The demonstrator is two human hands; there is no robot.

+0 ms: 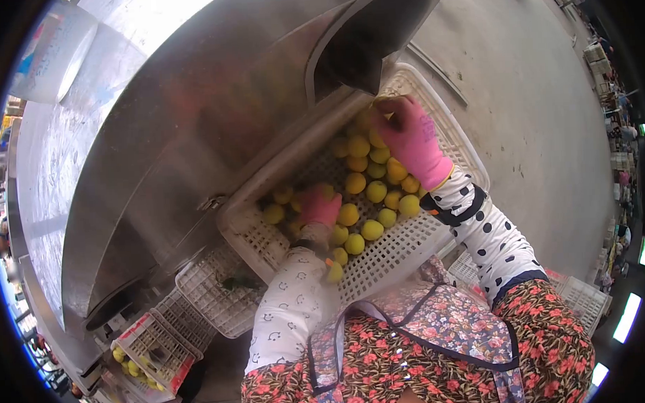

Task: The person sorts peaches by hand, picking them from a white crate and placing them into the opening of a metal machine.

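A white plastic crate (402,247) with a slotted floor holds several round yellow-green fruits (376,192). My left hand (318,206), in a pink glove, is low inside the crate among the fruits on its left side; its fingers are blurred and partly hidden. Near the crate's far end, my right hand (415,138), also pink-gloved, is raised beside the fruits with its fingers curled and the thumb near the fingertips. Whatever those fingers hold, if anything, cannot be made out. Just beyond my right hand is the dark mouth of a metal chute (374,40).
A large metal machine (185,128) borders the crate on the left. Another white crate (215,294) sits at lower left, near a crate with yellow fruits (140,368). Grey floor (526,123) stretches along the right, with stacked crates (600,67) at its far edge.
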